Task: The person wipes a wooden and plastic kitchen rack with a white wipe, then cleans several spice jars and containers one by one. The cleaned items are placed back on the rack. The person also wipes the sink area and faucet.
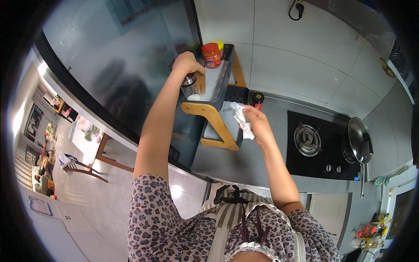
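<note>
My left hand [188, 64] reaches over the upper tier of a two-tier spice rack [220, 104] with wooden legs. Its fingers are partly hidden, at a wooden-looking object [201, 83]; whether they grip it I cannot tell. Just below that hand, a clear jar with a metal lid [189, 85] stands on the tier, which has a pale liner. A red-lidded jar [212, 56] and a yellow-topped container [220, 45] stand farther back. My right hand [257, 122] holds a crumpled white paper towel [242, 119] beside the rack's lower tier.
A dark-lidded jar [258, 100] stands by the wall on the grey counter [255, 163]. To the right lie a black gas hob [322, 147] and a lidded pan [358, 139], its handle jutting past the counter edge. A dark glass panel [131, 65] borders the rack at left.
</note>
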`<state>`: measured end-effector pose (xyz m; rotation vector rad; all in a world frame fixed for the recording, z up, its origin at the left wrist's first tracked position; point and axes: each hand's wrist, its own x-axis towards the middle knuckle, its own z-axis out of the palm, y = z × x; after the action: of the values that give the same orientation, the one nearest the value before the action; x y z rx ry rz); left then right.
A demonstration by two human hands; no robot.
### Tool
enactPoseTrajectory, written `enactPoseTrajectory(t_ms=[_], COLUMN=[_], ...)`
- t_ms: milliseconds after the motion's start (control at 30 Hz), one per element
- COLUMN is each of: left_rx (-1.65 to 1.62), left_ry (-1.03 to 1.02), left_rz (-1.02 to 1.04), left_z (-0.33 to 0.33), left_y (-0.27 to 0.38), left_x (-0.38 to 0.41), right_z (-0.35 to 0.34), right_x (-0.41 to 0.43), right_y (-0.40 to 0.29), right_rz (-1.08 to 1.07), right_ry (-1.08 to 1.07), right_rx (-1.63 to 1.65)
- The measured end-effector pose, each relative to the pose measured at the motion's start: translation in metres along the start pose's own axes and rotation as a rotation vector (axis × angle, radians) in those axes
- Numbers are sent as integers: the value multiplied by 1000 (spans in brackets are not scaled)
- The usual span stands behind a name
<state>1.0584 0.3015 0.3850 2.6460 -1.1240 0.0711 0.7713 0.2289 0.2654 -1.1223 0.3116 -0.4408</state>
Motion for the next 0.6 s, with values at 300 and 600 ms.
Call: enactPoseTrajectory(t_ms=[300, 600], left_rx=[91, -563], left_ry=[-64, 416], left_rz=[-37, 670], left_z=[-17, 11], left_y=[13, 115], left_x=[-20, -131], right_z=[13, -22], right_x=[-6, -57], right_y=[12, 16], right_rz=[3, -34], right_ry=[78, 100], right_rx=[113, 493])
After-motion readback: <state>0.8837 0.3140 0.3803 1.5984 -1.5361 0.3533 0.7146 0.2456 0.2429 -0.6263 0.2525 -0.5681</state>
